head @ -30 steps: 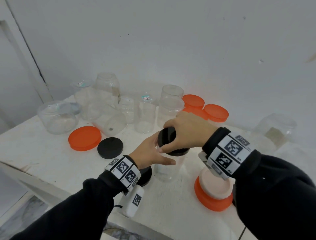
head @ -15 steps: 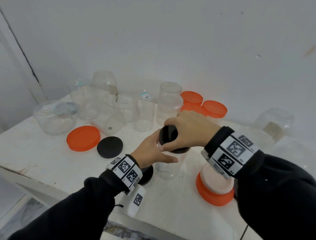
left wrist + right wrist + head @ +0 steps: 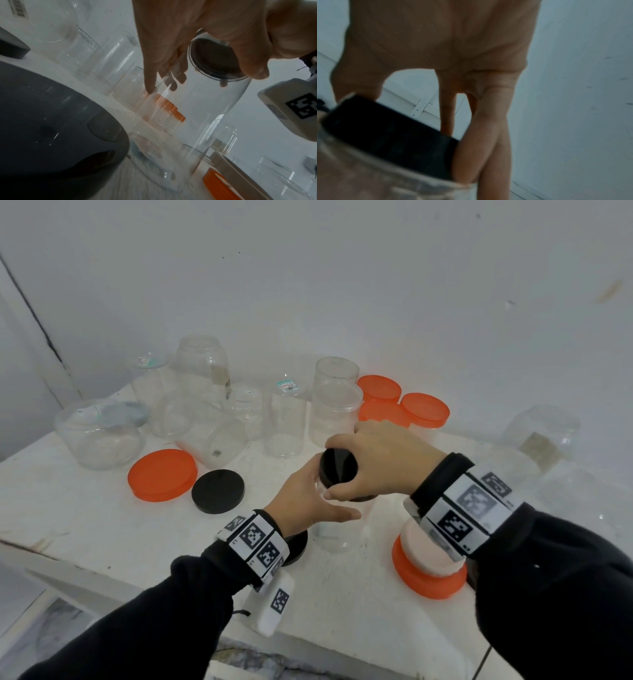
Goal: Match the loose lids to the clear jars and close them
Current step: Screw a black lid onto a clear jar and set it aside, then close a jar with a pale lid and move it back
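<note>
Right hand (image 3: 380,460) fingers grip the black lid (image 3: 337,469) atop the clear jar (image 3: 337,529); left hand (image 3: 305,501) fingers wrap the jar at 9 o'clock.

Your clearest way in is the bare stretch of bench (image 3: 85,529) at front left, bounded on its far side by the orange lid (image 3: 162,475) and the black lid (image 3: 218,491) lying flat and nearly touching. Behind them a crowded row of clear jars (image 3: 284,422) blocks the back, with three orange-lidded jars (image 3: 424,409) closing it off at right. On your near right the stacked lids (image 3: 428,570) stand just beside the held jar (image 3: 337,537), and the large jars at far right (image 3: 541,436) look too faint to judge how much room they leave.
</note>
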`<state>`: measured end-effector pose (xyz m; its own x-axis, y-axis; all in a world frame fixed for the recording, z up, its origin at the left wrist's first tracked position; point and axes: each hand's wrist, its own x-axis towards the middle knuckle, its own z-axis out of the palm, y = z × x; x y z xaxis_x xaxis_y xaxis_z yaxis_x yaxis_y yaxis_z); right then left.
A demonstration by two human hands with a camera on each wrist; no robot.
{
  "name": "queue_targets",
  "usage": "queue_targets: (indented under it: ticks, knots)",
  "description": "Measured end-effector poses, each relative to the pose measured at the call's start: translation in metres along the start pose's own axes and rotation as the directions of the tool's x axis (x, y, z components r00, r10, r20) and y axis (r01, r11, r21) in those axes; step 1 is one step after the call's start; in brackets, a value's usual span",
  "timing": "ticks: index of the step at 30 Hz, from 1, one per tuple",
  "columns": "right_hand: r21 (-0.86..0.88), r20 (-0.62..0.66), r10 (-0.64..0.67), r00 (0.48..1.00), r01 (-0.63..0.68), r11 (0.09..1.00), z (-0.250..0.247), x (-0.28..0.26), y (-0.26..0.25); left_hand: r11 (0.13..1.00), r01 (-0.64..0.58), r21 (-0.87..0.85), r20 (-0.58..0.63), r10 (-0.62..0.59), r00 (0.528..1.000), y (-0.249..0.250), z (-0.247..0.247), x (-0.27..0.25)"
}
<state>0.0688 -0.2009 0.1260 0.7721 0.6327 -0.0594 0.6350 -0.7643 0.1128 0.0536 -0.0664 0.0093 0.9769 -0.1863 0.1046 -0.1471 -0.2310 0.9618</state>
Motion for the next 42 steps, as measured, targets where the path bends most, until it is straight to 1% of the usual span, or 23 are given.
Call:
queue_targets:
  ticks: [1, 3, 5, 6, 7, 9, 11, 14, 18, 21, 24, 26, 28, 30, 32, 35, 37, 39, 40, 42]
  knots:
    - [-0.004, 0.01, 0.013, 1.0, -0.013, 1.0, 0.0, 0.0, 0.001, 1.0, -0.001, 0.005, 0.002, 0.001, 1.0, 0.0, -0.001, 0.001]
    - [0.049, 0.108, 0.0, 0.994, -0.005, 0.999, -0.001, -0.001, 0.009, 1.0, 0.0, -0.004, 0.029, 0.0, 1.0, 0.0, -0.004, 0.002]
    - [0.187, 0.215, -0.079, 0.973, 0.039, 0.982, -0.003, -0.001, 0.018, 1.0, 0.004, -0.012, 0.067, -0.003, 0.998, 0.001, -0.006, 0.003]
    - [0.232, 0.222, -0.109, 0.969, 0.056, 0.971, -0.002, -0.002, 0.02, 1.0, 0.008, -0.017, 0.081, -0.006, 0.997, 0.001, -0.007, 0.003]
    - [0.242, 0.2, -0.113, 0.973, 0.063, 0.968, -0.001, -0.003, 0.02, 1.0, 0.008, -0.027, 0.09, -0.005, 0.996, 0.002, -0.008, 0.003]
    - [0.198, 0.126, -0.076, 0.989, 0.05, 0.979, 0.003, -0.003, 0.017, 0.998, 0.0, -0.055, 0.093, 0.005, 0.996, 0.001, -0.007, 0.001]
    - [0.159, 0.06, -0.043, 0.997, 0.033, 0.987, 0.007, -0.004, 0.014, 0.996, -0.007, -0.087, 0.073, 0.014, 0.997, 0.0, -0.004, 0.0]
    - [0.14, 0.0, -0.022, 1.0, 0.022, 0.99, 0.012, -0.006, 0.011, 0.995, -0.014, -0.097, 0.029, 0.017, 0.999, -0.002, 0.0, -0.004]
    - [0.133, -0.028, -0.003, 1.0, 0.007, 0.991, 0.015, -0.005, 0.008, 0.997, -0.038, -0.067, -0.009, 0.038, 0.999, -0.004, 0.001, -0.005]
    - [0.189, -0.011, 0.009, 1.0, -0.006, 0.982, 0.015, -0.006, 0.011, 0.996, -0.069, -0.057, -0.004, 0.069, 0.998, -0.005, 0.003, -0.004]
    - [0.258, 0.007, 0.038, 0.999, -0.039, 0.965, 0.014, -0.012, 0.018, 0.993, -0.102, -0.054, 0.034, 0.104, 0.994, -0.004, 0.005, 0.002]
    - [0.289, 0.004, 0.071, 0.997, -0.069, 0.955, 0.014, -0.017, 0.024, 0.991, -0.129, -0.043, 0.1, 0.133, 0.986, -0.003, 0.006, 0.01]
    - [0.326, -0.014, 0.135, 0.991, -0.123, 0.937, 0.013, -0.024, 0.035, 0.986, -0.163, -0.021, 0.164, 0.165, 0.973, -0.001, 0.007, 0.021]
    - [0.364, -0.051, 0.222, 0.974, -0.189, 0.912, 0.011, -0.035, 0.052, 0.985, -0.168, 0.032, 0.171, 0.16, 0.972, 0.002, 0.008, 0.034]
    - [0.398, -0.095, 0.322, 0.942, -0.26, 0.88, 0.008, -0.048, 0.074, 0.98, -0.178, 0.089, 0.135, 0.165, 0.977, 0.005, 0.011, 0.048]
    - [0.432, -0.163, 0.482, 0.861, -0.377, 0.819, 0.007, -0.068, 0.106, 0.943, -0.281, 0.178, 0.089, 0.269, 0.959, 0.009, 0.019, 0.073]
    - [0.455, -0.192, 0.572, 0.798, -0.444, 0.772, 0.013, -0.079, 0.124, 0.91, -0.342, 0.235, 0.087, 0.331, 0.94, 0.012, 0.028, 0.093]
    - [0.465, -0.202, 0.64, 0.742, -0.503, 0.729, 0.024, -0.086, 0.138, 0.857, -0.414, 0.307, 0.121, 0.397, 0.91, 0.012, 0.04, 0.111]
    - [0.459, -0.201, 0.662, 0.722, -0.527, 0.715, 0.032, -0.089, 0.144, 0.821, -0.453, 0.347, 0.15, 0.428, 0.891, 0.012, 0.046, 0.12]
    - [0.448, -0.182, 0.684, 0.706, -0.56, 0.697, 0.046, -0.091, 0.152, 0.738, -0.508, 0.444, 0.214, 0.463, 0.86, 0.008, 0.056, 0.134]
